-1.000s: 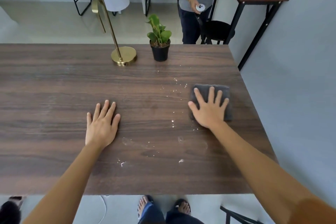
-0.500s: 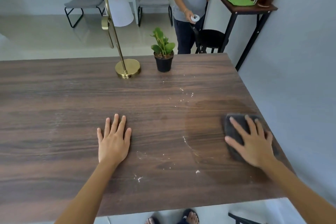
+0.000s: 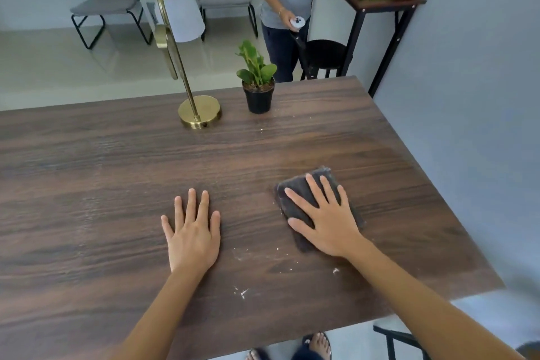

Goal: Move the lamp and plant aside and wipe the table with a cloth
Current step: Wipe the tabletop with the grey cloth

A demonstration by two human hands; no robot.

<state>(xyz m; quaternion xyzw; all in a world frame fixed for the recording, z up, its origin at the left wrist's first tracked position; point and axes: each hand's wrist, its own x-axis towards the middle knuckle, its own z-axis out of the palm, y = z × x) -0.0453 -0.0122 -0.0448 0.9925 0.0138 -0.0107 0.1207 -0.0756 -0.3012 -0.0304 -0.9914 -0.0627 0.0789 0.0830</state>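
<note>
Cloth [image 3: 295, 187]: dark grey, flat under the right hand [image 3: 327, 225], whose fingers lie spread, pressing it, gripping nothing.
Left hand [image 3: 194, 235]: open, palm flat on the worktop [image 3: 87, 184].
Lamp [image 3: 200, 111], plant [image 3: 258, 88]: far edge, beyond both hands.
Crumbs [image 3: 242, 292]: between the wrists.

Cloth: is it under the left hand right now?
No. The dark grey cloth lies flat under the right hand, while the left hand rests palm-down on bare table.
</note>
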